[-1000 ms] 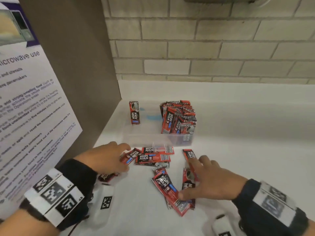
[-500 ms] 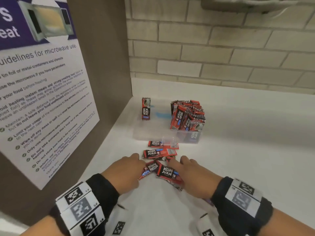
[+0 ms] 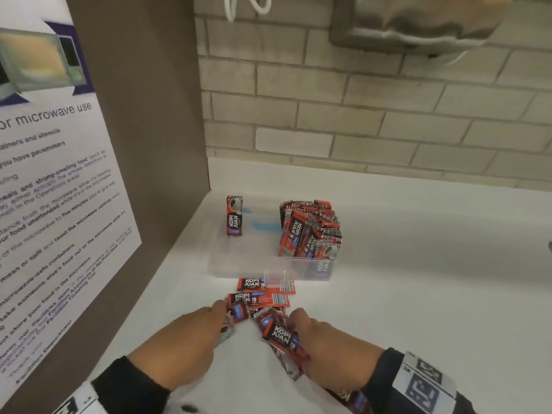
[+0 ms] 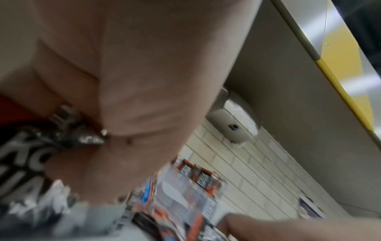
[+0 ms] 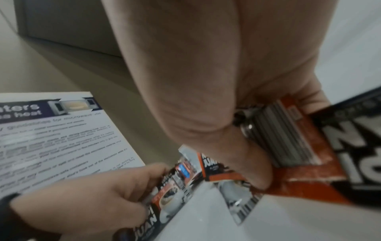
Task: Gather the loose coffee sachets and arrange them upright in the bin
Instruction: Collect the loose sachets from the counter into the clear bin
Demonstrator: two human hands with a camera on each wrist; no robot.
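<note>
Red sachets (image 3: 259,300) lie flat, apparently overlapping, before the clear bin (image 3: 254,268).

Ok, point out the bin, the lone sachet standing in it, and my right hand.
bin (image 3: 257,271), head view, clear front wall.
lone sachet (image 3: 234,216), head view, middle of its printed face.
right hand (image 3: 331,351), head view, back of the hand.

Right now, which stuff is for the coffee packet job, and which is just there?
For the job: loose sachets on the counter, clear bin, upright sachets inside, left hand, right hand.

Just there: microwave poster, wall dispenser.
</note>
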